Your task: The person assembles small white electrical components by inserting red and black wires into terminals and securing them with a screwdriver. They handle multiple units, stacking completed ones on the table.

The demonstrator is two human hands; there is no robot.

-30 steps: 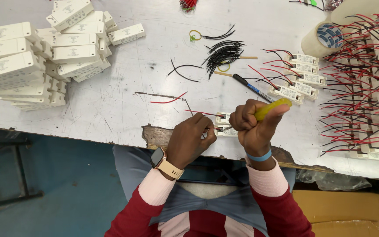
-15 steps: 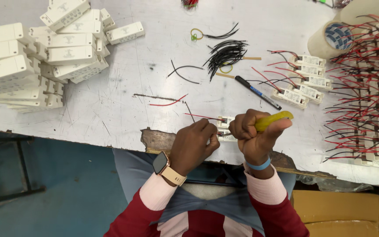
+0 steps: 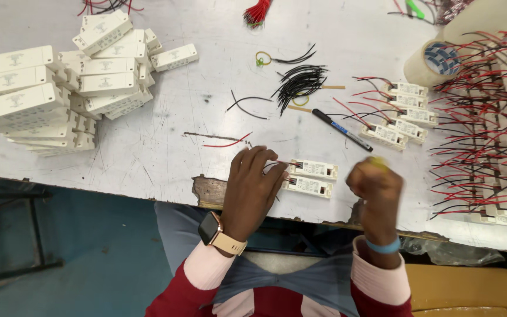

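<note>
Two small white rectangular modules (image 3: 312, 177) lie side by side near the table's front edge. My left hand (image 3: 253, 191), with a smartwatch on the wrist, rests beside them, fingers pinching a thin red wire at the end of the upper module. My right hand (image 3: 377, 186), blurred, is closed in a fist around a yellow-handled tool (image 3: 378, 160) just right of the modules; only the tip of the handle shows above the fist.
A stack of white module boxes (image 3: 48, 94) fills the far left. Black wire pieces (image 3: 300, 82), a black pen (image 3: 341, 129), wired modules (image 3: 400, 111) and a tape roll (image 3: 429, 61) lie ahead. Many red-wired modules (image 3: 494, 135) crowd the right. The table edge (image 3: 206, 191) is chipped.
My right hand has dropped and turned so the yellow tool handle is nearly hidden. My left hand has spread its fingers onto the modules.
</note>
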